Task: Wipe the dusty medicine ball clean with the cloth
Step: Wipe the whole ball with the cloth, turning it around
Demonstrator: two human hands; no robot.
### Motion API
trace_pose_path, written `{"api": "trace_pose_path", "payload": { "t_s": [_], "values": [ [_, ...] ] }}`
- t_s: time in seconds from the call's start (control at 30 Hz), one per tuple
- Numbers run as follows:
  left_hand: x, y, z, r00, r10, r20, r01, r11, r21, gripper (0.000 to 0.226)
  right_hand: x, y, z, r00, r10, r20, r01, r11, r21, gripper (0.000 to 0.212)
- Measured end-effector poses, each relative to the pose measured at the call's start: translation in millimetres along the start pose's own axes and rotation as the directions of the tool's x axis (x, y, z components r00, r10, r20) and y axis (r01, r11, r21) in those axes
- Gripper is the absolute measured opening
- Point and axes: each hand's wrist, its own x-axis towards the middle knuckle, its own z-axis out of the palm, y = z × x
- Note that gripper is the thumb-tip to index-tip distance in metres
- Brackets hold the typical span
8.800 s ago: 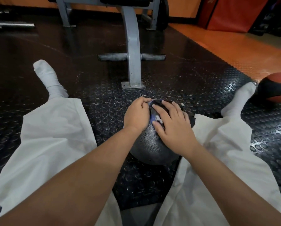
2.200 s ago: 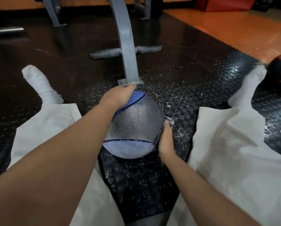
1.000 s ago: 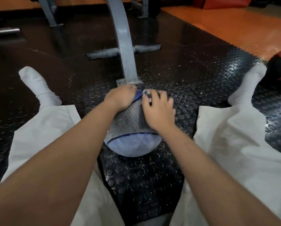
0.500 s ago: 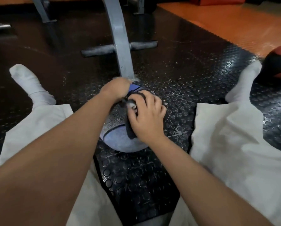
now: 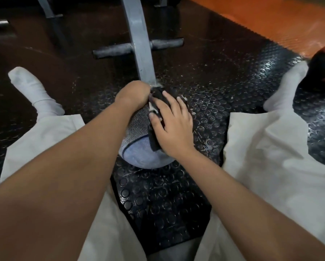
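A: Item one, surroundings. What is lying around the person?

B: A grey bench post [image 5: 139, 44] is rising straight ahead, its foot just beyond the ball, with a padded crossbar [image 5: 120, 50] running across it. Black studded rubber flooring [image 5: 223, 76] is covering the middle, and orange flooring [image 5: 261, 17] is showing at far right. A red-and-black ball [image 5: 323, 66] is sitting by the right sock [image 5: 287, 91]. The left sock [image 5: 33, 89] is pointing away, and pale trousers [image 5: 270, 147] are spreading on both sides.

A: Item two, the task's thing?

B: The medicine ball [image 5: 139, 147] is resting on the flooring between the legs. Being round, it is showing no long axis; its blue panel is facing the camera and the grey textured panel is lying above it.

A: What is blocking it?

B: Both forearms and hands are covering its top and right side.

A: Hands?

B: The left hand [image 5: 132, 95] is lying over the far top; I cannot tell how its fingers are lying. The right hand [image 5: 173, 125], fingers spread apart, is pressing the dark cloth [image 5: 156, 102] flat against the ball, the cloth running from top towards the camera.
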Motion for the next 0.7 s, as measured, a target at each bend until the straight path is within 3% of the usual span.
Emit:
{"api": "trace_pose_path", "payload": {
  "t_s": [0.07,0.13,0.23,0.33,0.4,0.47,0.57,0.6,0.63,0.7],
  "values": [
    [3.1,-1.8,-0.4,0.999,0.029,0.024,-0.029,0.999,-0.018,0.029,0.4,16.3,-0.3,0.999,0.03,0.04,-0.034,0.993,0.111,0.045],
    [3.5,-1.7,-0.9,0.999,0.024,0.028,-0.023,0.999,-0.03,0.031,5.7,30.3,3.1,0.97,0.241,0.027,-0.238,0.927,0.289,0.039],
    [1.4,-5.2,0.0,0.999,0.038,-0.005,-0.038,0.999,-0.014,0.034,5.3,49.9,14.3,0.815,0.559,0.156,-0.532,0.613,0.584,0.037],
    [-0.4,-6.1,-0.4,0.999,0.046,-0.007,-0.047,0.998,-0.038,0.037,-7.5,63.3,23.3,0.728,0.608,0.317,-0.588,0.316,0.744,0.037],
    [-4.1,-1.0,-0.6,1.0,0.025,-0.002,-0.025,0.992,-0.121,0.038,-21.9,67.3,29.7,0.626,0.622,0.471,-0.661,0.103,0.743,0.045],
    [-9.0,2.9,0.3,1.0,0.017,0.007,-0.015,0.985,-0.171,0.04,-30.1,70.8,34.1,0.538,0.636,0.553,-0.715,-0.004,0.699,0.046],
    [-17.3,5.3,4.0,0.999,-0.036,-0.013,0.033,0.983,-0.181,0.042,-20.2,71.3,25.2,0.532,0.674,0.513,-0.7,0.009,0.714,0.045],
    [-20.7,5.4,4.1,0.998,-0.058,-0.019,0.054,0.984,-0.172,0.042,-13.6,65.5,17.9,0.56,0.678,0.476,-0.694,0.07,0.716,0.045],
    [-23.0,5.6,5.0,0.997,-0.073,-0.026,0.068,0.985,-0.161,0.041,-6.6,59.3,12.9,0.606,0.682,0.408,-0.695,0.205,0.689,0.045],
    [-25.0,8.0,5.3,0.996,-0.09,-0.029,0.084,0.985,-0.154,0.04,1.6,39.1,5.0,0.742,0.636,0.212,-0.653,0.616,0.441,0.046]
  ]
}}
